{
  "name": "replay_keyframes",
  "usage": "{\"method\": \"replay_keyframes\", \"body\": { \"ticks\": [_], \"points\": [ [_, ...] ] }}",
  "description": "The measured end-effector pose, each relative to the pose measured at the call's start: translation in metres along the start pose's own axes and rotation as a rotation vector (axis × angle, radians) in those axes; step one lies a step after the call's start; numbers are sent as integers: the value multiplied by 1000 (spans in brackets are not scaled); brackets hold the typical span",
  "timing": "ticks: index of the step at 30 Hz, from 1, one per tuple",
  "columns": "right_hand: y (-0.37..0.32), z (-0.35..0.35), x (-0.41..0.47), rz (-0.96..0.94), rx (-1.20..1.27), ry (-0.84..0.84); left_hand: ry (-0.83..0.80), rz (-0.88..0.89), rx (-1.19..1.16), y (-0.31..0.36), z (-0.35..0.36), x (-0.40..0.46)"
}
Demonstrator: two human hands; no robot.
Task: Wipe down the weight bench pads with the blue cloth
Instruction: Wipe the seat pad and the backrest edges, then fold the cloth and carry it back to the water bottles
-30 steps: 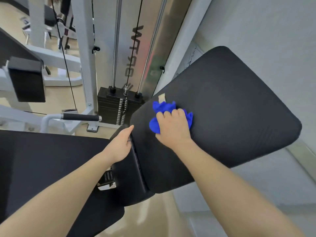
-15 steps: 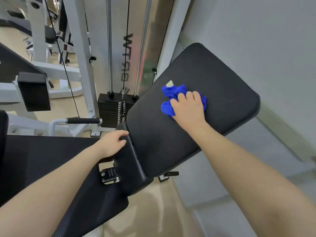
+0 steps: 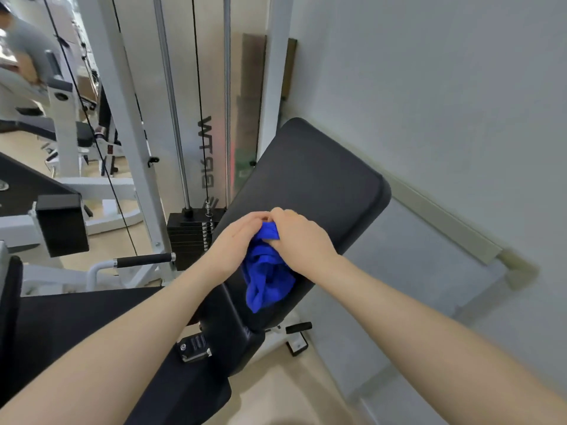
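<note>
The black back pad (image 3: 319,176) of the weight bench slopes up toward the wall on the right. Lower left lies the black seat pad (image 3: 76,320). The blue cloth (image 3: 265,277) hangs bunched above the lower part of the back pad. My right hand (image 3: 299,237) pinches its top edge, and my left hand (image 3: 236,240) grips the same top edge from the left. The fingertips of both hands meet over the cloth, which dangles below them.
A white cable machine with a black weight stack (image 3: 191,237) stands right behind the bench, with a black-gripped handle (image 3: 142,260) sticking out on the left. The grey wall (image 3: 445,102) runs close along the right. A person (image 3: 23,47) is at far left among other machines.
My right hand lifted the cloth off the back pad and drew it down toward me. My left hand left the pad's edge and took hold of the cloth too.
</note>
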State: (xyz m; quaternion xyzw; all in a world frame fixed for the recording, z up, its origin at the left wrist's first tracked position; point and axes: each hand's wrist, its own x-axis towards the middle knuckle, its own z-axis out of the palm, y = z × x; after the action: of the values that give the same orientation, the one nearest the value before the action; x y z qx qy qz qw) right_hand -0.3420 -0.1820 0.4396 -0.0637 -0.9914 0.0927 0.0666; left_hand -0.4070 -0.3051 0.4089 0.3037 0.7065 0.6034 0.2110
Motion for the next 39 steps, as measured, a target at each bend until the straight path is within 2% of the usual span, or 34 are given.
{"method": "replay_keyframes", "body": {
  "ticks": [3, 6, 9, 13, 16, 19, 21, 24, 26, 28, 30, 31, 32, 35, 39],
  "points": [
    [9, -16, -8, -41, 11, 99, -34, 40, 136, 21, 2, 0],
    [19, -30, -14, -46, 114, 74, -87, 63, 246, 34, 4, 1],
    [27, -46, -19, -49, 180, 68, -125, 98, 258, 44, 2, 1],
    [29, -66, -21, -102, 254, -157, -215, 70, 298, 49, -2, -5],
    [26, -71, -25, -20, 483, -347, -246, 50, 363, 50, -4, -8],
    [19, -68, -30, 79, 717, -416, -219, 94, 383, 52, -12, -10],
    [10, -66, -30, 125, 784, -395, -239, 86, 406, 52, -22, -15],
    [3, -69, -32, 128, 787, -361, -277, 16, 344, 45, -32, -26],
    [-7, -72, -38, 68, 796, -422, -251, -11, 296, 40, -39, -34],
    [-24, -74, -45, -63, 566, -479, -218, -37, 261, 39, -48, -39],
    [-37, -70, -48, -203, 226, -435, -194, -63, 218, 39, -57, -43],
    [-43, -66, -48, -240, 148, -380, -184, -76, 200, 37, -63, -45],
    [-48, -63, -49, -230, 148, -321, -178, -89, 198, 35, -68, -47],
    [-63, -57, -52, -41, 292, -137, -184, -76, 285, 30, -75, -52],
    [-76, -47, -50, 121, 278, 3, 33, 150, 374, 39, -63, -65]
  ]
}}
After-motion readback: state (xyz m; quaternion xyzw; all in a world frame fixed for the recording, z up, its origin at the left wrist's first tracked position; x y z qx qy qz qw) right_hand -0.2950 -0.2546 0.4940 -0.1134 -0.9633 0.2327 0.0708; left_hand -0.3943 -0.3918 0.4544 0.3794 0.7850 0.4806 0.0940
